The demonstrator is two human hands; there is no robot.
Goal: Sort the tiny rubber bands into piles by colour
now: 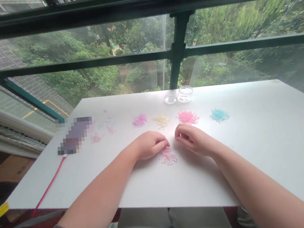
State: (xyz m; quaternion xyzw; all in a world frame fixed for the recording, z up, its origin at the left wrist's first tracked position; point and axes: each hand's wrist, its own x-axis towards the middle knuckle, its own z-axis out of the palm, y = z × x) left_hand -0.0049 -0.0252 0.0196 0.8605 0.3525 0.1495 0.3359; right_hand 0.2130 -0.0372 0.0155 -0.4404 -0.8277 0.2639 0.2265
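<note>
On the white table, a loose pile of pink and pale small items [167, 156] lies in front of me. My left hand [151, 144] touches its upper edge, thumb and fingers pressed together; what they hold, if anything, is too small to name. My right hand [190, 139] is curled just right of it, fingertips together, their content unclear. Beyond the hands, a row has a purple pile [139, 120], a yellow pile [161, 121], a pink pile [188, 117] close to my right fingers, and a blue pile [219, 115].
A clear round container [185, 94] and its lid [170, 99] stand at the table's back edge. Mixed small items [111, 128] lie at the left, beside a pixelated dark object [75, 135] with a red cable [49, 185]. Windows lie beyond the white table [263, 146].
</note>
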